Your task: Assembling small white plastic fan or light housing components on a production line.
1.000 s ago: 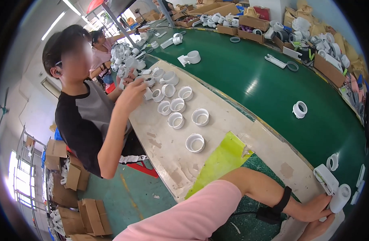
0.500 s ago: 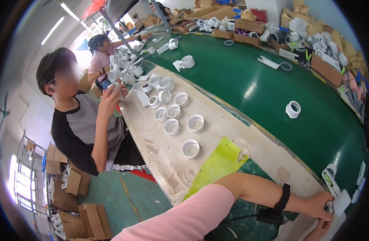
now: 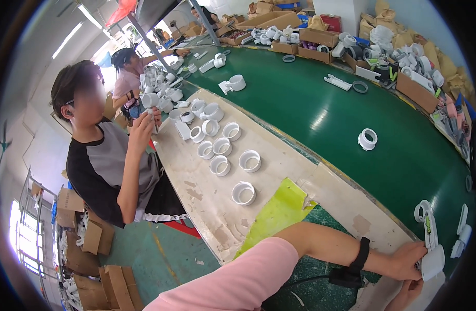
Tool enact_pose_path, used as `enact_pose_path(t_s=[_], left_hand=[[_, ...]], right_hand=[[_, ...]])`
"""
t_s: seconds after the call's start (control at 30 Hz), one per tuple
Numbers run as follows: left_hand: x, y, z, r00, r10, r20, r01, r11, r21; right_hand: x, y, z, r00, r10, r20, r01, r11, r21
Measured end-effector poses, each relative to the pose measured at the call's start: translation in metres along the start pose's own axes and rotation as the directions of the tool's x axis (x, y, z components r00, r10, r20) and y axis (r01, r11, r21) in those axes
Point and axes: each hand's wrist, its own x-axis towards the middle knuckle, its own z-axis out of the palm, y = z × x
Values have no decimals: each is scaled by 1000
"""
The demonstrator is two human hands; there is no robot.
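One white part (image 3: 432, 263) held
Left hand (image 3: 406, 260) curls around it by the table's (image 3: 335, 192) right edge; right hand (image 3: 407, 294) partly hidden, grip unclear.

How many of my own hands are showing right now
2. Your left hand is at the white part, far right. Your right hand is just below the left, near the bottom edge. Some fingers are hidden.
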Motion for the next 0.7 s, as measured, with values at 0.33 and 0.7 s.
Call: enact_pose_path(t_s=[0.33, 0.7], left_hand=[[2, -9, 10, 994, 71, -84, -73, 997, -24], [5, -13, 0, 995, 96, -10, -96, 995, -3]], right_hand=[[-1, 14, 8, 987, -137, -82, 130, 988, -86], [-4, -9, 16, 976, -187, -114, 184, 982, -44]])
